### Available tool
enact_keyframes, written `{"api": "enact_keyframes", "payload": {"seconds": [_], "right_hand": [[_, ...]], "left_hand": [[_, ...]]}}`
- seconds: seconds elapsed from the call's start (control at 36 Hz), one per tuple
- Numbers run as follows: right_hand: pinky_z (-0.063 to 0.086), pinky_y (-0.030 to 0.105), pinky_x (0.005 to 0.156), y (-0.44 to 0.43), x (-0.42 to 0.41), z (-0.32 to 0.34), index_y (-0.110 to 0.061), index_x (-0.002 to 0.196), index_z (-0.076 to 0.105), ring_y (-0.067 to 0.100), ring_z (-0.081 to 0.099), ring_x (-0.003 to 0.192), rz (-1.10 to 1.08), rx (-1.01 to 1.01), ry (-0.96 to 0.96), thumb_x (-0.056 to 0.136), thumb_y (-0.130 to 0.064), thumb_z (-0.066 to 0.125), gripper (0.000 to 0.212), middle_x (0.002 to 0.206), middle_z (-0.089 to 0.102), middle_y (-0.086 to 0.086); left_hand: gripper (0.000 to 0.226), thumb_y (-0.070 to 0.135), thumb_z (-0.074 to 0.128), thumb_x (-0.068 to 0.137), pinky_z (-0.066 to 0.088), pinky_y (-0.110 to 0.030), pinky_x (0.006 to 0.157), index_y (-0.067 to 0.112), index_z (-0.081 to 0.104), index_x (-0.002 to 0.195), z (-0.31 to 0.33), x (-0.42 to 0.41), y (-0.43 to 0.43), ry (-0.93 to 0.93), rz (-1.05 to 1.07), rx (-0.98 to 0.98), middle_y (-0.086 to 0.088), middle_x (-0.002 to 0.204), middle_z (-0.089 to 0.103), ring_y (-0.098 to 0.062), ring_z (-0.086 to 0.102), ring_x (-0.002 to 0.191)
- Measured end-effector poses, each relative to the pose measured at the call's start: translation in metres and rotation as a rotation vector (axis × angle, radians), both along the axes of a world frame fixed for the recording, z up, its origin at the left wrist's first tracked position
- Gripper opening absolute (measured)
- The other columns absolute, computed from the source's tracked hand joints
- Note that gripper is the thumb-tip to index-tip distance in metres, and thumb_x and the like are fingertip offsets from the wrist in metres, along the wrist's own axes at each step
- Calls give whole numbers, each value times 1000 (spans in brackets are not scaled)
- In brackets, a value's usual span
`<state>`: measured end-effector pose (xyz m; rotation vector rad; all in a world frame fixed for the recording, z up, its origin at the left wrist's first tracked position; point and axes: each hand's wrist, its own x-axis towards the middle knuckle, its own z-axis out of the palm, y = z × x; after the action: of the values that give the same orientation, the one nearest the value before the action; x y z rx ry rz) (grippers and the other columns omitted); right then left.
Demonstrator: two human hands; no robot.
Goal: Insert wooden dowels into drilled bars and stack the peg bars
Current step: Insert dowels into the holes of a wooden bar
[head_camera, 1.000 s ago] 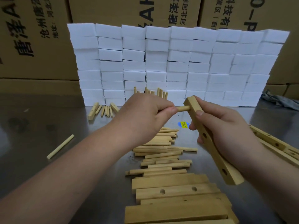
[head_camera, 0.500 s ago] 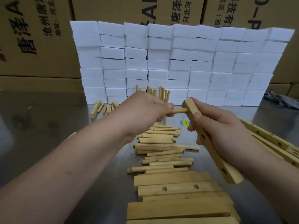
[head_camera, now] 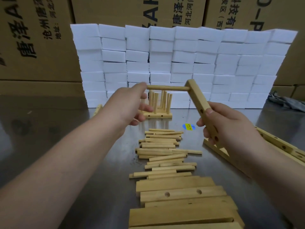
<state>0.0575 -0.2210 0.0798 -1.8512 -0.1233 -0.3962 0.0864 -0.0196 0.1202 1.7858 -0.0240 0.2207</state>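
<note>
Spare bars lay at 6 o'clock, loose dowels just beyond. Your right hand gripped a bar at 2 o'clock, a dowel in its top hole; your left hand, fingers spread, touched the dowel's end. Peg bars stood at 12 o'clock.

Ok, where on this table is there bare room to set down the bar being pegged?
Widest bare patch: the grey metal table left of the loose wooden dowel pile, up to the white foam-block wall. A narrower strip surrounds the blue-and-yellow sticker. Crowded: the pile, the near stack of flat wooden bars, the drilled wooden bars at right.
</note>
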Motion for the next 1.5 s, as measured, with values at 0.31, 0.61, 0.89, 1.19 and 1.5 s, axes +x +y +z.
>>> {"api": "enact_keyframes", "payload": {"seconds": [0.31,0.61,0.89,1.19,1.5], "right_hand": [[45,23,47,1,4,-3,-28,98,57,3,52,46,-33,201,96,97,-25,44,14,65,67,-7],[40,27,47,4,5,-5,-26,102,58,7,51,47,0,248,109,95,-23,45,14,64,66,-7],[40,26,47,5,5,-6,-24,109,57,8,52,49,-7,223,132,95,-23,45,18,69,66,-5],[40,27,46,6,4,-3,-26,115,57,10,51,47,9,277,133,91,-13,45,29,66,66,0],[41,25,44,9,0,-2,-40,99,59,10,53,48,64,245,103,90,-9,43,36,65,67,-1]], "left_hand": [[22,40,54,88,50,-29,79,31,68,103,-68,11,-21,-73,-237,1180,12,101,65,-9,58,90],[24,39,60,85,39,-23,69,29,61,107,-82,14,-23,-136,-316,1244,11,92,53,-10,47,84],[25,40,62,84,36,-20,58,27,64,106,-86,17,-22,-114,-334,1168,15,74,46,-6,46,73],[30,45,40,93,49,-25,61,31,65,98,-51,1,-20,-365,-217,794,7,70,61,-3,55,64],[30,23,40,96,40,-29,79,20,61,117,-43,-14,-32,-474,-272,723,3,97,51,-6,47,86]]}}
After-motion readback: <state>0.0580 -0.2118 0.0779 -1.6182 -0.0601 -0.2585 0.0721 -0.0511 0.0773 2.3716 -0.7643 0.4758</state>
